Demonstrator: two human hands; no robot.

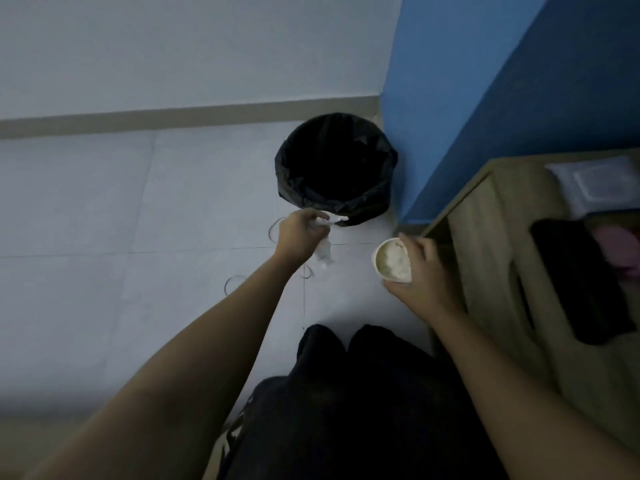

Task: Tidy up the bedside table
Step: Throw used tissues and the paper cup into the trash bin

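Observation:
My left hand [300,233] grips crumpled white tissue [325,249], held just in front of the near rim of a bin lined with a black bag [375,199]. The bin stands on the floor in the corner by a blue wall. My right hand [420,271] holds a white paper cup [393,260] with something white crumpled inside it, beside the left edge of the wooden bedside table [491,216]. Both arms reach forward over my dark trousers.
On the bedside table lie a black flat object [581,282], a pink item [620,247] and a white packet [595,185]. A blue wall [485,81] stands behind table and bin. Pale tiled floor [104,220] stretches left, with thin hoops [235,284] lying on it.

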